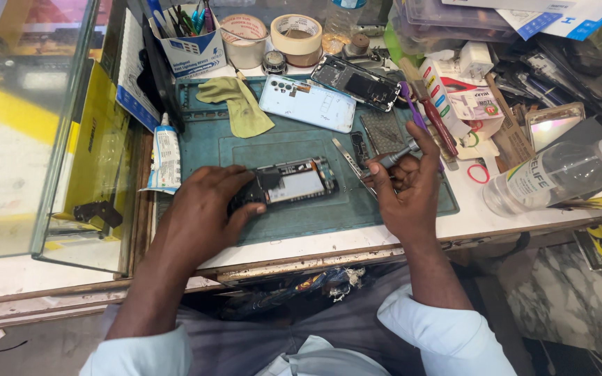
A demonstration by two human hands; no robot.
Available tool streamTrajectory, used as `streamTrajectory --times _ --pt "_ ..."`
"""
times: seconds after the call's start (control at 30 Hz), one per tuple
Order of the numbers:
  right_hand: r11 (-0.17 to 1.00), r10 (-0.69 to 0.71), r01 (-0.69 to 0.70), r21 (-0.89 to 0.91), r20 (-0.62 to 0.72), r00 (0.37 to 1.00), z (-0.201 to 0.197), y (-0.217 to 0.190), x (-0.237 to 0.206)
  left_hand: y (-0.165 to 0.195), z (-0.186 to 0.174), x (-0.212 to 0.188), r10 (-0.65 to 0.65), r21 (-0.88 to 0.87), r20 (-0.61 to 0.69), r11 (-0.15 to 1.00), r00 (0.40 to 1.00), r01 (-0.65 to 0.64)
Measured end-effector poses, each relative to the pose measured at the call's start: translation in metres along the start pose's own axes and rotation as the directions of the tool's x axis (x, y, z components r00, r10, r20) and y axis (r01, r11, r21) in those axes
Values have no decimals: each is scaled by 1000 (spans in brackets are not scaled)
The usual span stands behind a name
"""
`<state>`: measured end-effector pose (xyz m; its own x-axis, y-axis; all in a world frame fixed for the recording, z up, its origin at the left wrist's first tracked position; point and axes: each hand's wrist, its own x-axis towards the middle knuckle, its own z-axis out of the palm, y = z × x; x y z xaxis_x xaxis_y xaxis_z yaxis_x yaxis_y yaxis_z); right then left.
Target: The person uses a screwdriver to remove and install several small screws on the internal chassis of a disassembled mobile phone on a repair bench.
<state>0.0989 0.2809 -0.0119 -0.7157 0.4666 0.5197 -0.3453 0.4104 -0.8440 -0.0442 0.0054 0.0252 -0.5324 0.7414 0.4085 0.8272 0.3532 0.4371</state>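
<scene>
- The left hand (200,212) covers the near-left corner of the opened phone (288,184).
- The screwdriver (397,154) tip is too small to make out.
- The clear spray bottle (559,174) runs off the right edge.
- The tape rolls (273,35) are cut by the top edge.

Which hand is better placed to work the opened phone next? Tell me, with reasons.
The right hand, probably. It holds a grey screwdriver and hovers just right of the opened phone on the teal mat. The left hand lies on the phone's left end, steadying it, so it is not free.

Tape rolls (273,36), plastic bottle (559,174), yellow cloth (242,104)
</scene>
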Motion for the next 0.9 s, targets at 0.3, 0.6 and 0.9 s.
streamTrajectory --times 0.3,0.6,0.9 --pt "1000 9 -9 -7 15 1000 0 -3 -1 -11 -2 11 15 -12 13 1000 1000 -15" --pt "999 -7 8 -51 18 1000 1 -4 -1 -7 18 2 37 134 -79 991 996 -26" --pt "945 -91 112 -309 82 993 4 -8 -1 4 30 7 -16 80 -141 996 990 28"
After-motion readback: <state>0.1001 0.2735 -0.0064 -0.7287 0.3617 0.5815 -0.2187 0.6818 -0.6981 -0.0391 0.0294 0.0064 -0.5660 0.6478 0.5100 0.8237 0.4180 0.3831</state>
